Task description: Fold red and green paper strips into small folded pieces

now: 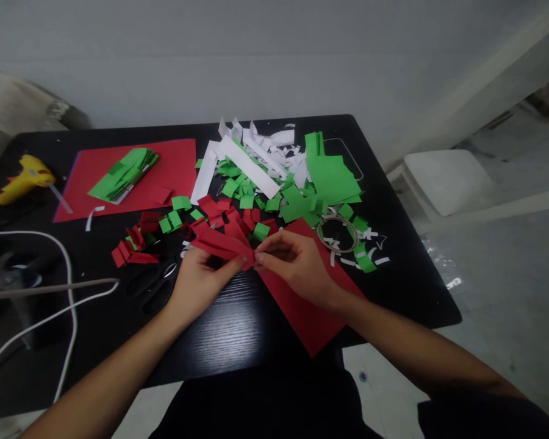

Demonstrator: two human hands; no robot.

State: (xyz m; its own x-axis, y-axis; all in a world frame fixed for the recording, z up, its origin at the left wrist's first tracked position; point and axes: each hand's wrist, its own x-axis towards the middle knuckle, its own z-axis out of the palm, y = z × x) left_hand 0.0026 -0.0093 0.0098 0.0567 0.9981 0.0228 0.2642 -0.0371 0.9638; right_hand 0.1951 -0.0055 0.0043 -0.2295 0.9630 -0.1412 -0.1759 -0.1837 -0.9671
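A folded red paper strip (219, 244) is held just above the black table (229, 329) near its front middle. My left hand (200, 281) grips the strip from below, thumb and fingers closed on it. My right hand (297, 265) pinches the strip's right end, fingers pressed together. Under my right hand lies a red paper sheet (311, 317) that overhangs the table's front edge. Black scissors (158, 283) lie just left of my left hand.
Green, red and white paper scraps (256, 189) are heaped behind the hands. A tape roll (336, 235) lies right of them. A red sheet with folded green paper (125, 174) lies back left, beside a yellow glue gun (18, 180). A white cable (68, 286) loops at left.
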